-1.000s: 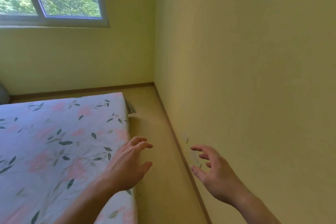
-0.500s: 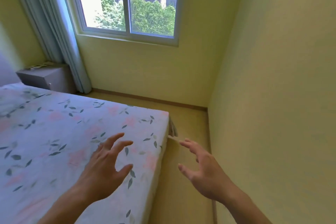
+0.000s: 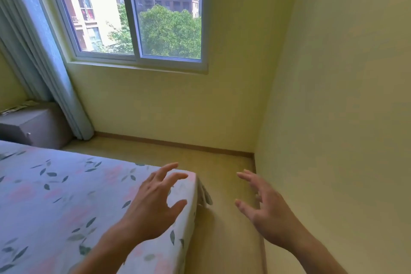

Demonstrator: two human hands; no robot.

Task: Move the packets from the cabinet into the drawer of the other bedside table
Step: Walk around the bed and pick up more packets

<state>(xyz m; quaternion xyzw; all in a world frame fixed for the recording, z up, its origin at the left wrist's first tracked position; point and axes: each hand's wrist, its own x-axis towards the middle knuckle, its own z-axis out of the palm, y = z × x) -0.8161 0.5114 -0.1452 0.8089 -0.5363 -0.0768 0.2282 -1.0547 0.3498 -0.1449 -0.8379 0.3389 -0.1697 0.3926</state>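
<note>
Both my left hand [image 3: 155,204] and right hand [image 3: 266,209] hover spread and empty. The bedside table [image 3: 33,127] stands far off at ten o'clock, beside the curtain [image 3: 44,62], past the bed [image 3: 66,196].

the grey bedside table [image 3: 33,127] stands in the far left corner, beyond my bed, just beside the curtain. its front faces left, drawer closed. some flat papery things [image 3: 19,107] lie on top; i can't tell if they're packets.

Two hands [image 3: 155,202] [image 3: 266,213], one bed [image 3: 55,196], one bedside table [image 3: 37,127], one window [image 3: 138,13]
</note>
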